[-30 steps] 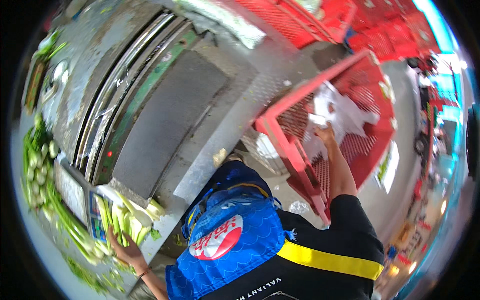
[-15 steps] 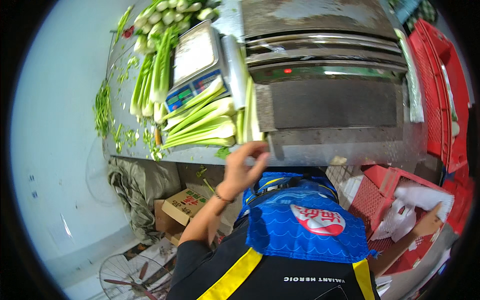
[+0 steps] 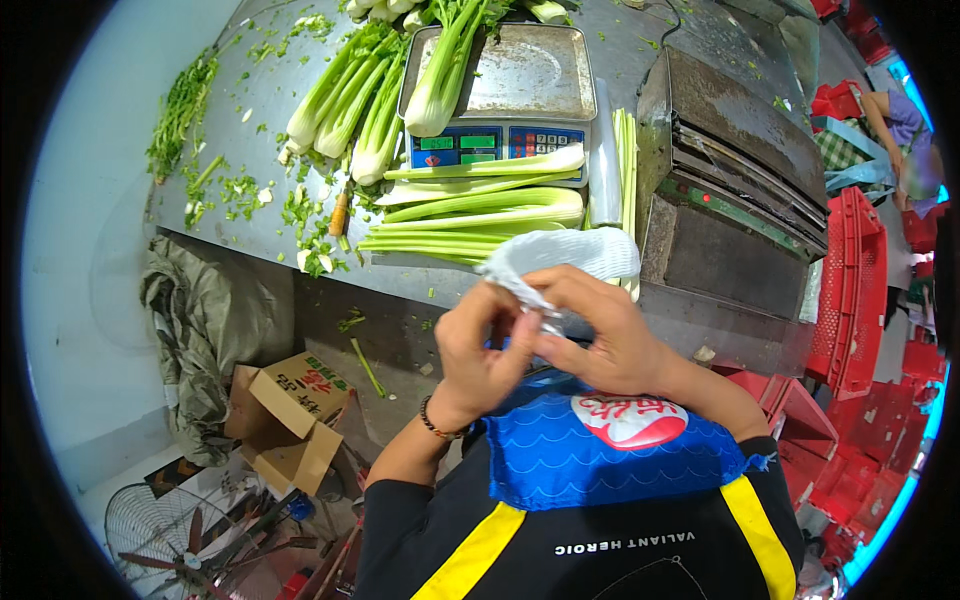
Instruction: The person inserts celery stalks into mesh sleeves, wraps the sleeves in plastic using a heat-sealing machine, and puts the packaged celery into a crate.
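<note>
My left hand (image 3: 475, 350) and right hand (image 3: 615, 335) are both closed, fingers and thumbs pinching the near end of one white mesh sleeve (image 3: 585, 252). It is in front of me above the counter's (image 3: 400, 282) near edge, its far end over the celery stalks (image 3: 480, 210), too heaped for me to count. The pan (image 3: 535, 75) of my one scale (image 3: 545, 143) carries a single celery bunch (image 3: 435, 100), its base over the front rim; three bunches (image 3: 375, 150) lie just left of it. Below the counter, one cardboard box (image 3: 300, 398) has its flaps open; I can't make out its contents. One red crate (image 3: 848, 290) is by the counter's right end, another (image 3: 800, 420) beyond my right forearm; more red crates (image 3: 870, 445) pile up behind, too jumbled to number.
</note>
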The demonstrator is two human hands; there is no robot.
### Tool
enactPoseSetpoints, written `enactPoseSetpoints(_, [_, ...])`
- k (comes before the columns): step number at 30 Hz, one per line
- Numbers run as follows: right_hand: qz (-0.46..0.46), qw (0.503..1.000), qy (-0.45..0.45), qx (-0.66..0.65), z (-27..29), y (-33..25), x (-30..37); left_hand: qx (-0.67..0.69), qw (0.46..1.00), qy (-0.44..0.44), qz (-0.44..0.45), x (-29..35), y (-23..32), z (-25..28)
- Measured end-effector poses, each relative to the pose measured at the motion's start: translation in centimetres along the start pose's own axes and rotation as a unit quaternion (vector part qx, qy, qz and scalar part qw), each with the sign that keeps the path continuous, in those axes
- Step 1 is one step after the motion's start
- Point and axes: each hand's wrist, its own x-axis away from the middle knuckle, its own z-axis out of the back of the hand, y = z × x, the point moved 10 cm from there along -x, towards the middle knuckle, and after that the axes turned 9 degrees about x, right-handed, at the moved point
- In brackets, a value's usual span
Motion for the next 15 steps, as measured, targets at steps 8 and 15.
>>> enactPoseSetpoints(8, [-0.223,0.961,-0.145,-0.082,-7.1,5.1,-3.6,0.037,0.986,0.083,0.137,2.2,-6.0,6.5])
enactPoseSetpoints(15, [-0.239,0.894,0.135,-0.355,-4.9,12.0,-4.4,0.267,0.916,0.213,0.211,2.8,-9.9,8.0])
